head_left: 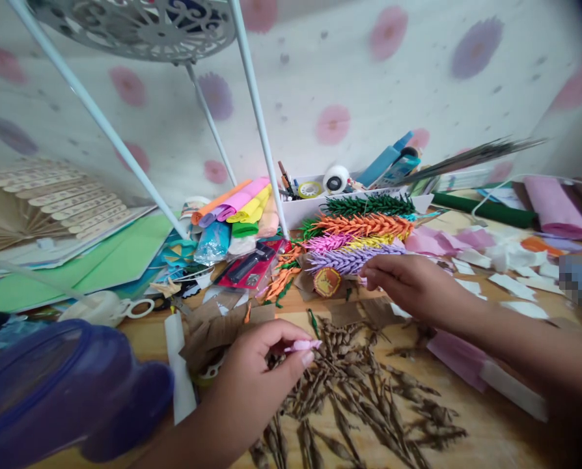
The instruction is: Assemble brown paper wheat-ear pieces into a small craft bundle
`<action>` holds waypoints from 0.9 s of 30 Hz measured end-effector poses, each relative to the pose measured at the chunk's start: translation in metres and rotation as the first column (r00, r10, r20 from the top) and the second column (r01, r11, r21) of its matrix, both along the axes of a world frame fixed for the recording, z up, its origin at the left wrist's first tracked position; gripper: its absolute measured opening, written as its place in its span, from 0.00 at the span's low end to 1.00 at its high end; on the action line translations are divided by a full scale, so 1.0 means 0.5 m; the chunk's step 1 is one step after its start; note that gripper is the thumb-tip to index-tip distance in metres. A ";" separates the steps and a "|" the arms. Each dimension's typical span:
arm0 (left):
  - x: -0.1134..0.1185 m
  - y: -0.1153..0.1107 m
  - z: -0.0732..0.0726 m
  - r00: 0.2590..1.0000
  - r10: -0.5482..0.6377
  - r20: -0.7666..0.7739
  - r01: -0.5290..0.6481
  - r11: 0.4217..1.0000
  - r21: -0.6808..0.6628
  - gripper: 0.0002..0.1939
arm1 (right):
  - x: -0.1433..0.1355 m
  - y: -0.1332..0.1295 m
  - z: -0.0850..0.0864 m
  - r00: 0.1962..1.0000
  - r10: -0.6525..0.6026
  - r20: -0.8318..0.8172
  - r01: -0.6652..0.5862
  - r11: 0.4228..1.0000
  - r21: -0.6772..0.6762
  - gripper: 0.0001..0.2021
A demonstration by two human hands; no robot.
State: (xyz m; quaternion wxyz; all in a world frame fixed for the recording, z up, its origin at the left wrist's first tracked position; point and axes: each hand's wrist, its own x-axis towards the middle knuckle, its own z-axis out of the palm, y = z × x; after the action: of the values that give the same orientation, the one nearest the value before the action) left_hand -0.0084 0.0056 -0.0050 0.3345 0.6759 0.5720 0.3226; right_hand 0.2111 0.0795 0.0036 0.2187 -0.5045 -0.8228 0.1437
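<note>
While I watch the head feed remotely, I log the left hand (266, 372) clamped, thumb against forefinger, on a small twisted pink piece (301, 345) at the left side of the brown twisted pieces (352, 365). Its long axis runs roughly crosswise, free tip pointing right. The right hand (408, 280) is beyond and to the right of that tip, well apart from it; nearer to it is the purple braided spike (340, 259), also lying crosswise. Right fingers curled; whether they grip anything, I cannot tell.
</note>
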 end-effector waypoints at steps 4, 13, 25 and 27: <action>-0.001 0.001 0.000 1.000 0.008 0.010 -0.008 1.000 0.006 0.05 | 0.017 -0.006 0.017 0.999 -0.017 -0.046 0.019 0.999 0.035 0.11; 0.003 -0.003 0.006 0.999 0.028 -0.027 -0.027 0.999 0.031 0.06 | 0.051 0.014 0.030 0.922 -0.162 -0.352 0.157 0.987 -0.043 0.11; 0.003 -0.001 0.006 0.999 0.020 -0.038 -0.021 0.999 -0.028 0.06 | 0.055 0.040 0.018 0.782 -0.272 -0.561 0.152 0.956 -0.251 0.07; 0.001 -0.001 0.002 0.999 0.017 -0.031 -0.018 0.999 -0.037 0.06 | 0.056 0.044 0.016 0.730 -0.266 -0.629 0.139 0.959 -0.245 0.09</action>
State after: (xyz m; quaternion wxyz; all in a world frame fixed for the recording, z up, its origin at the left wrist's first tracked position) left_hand -0.0077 0.0052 -0.0041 0.3354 0.6694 0.5890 0.3042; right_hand 0.2393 0.1015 0.0119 0.4609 -0.5264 -0.6165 0.3610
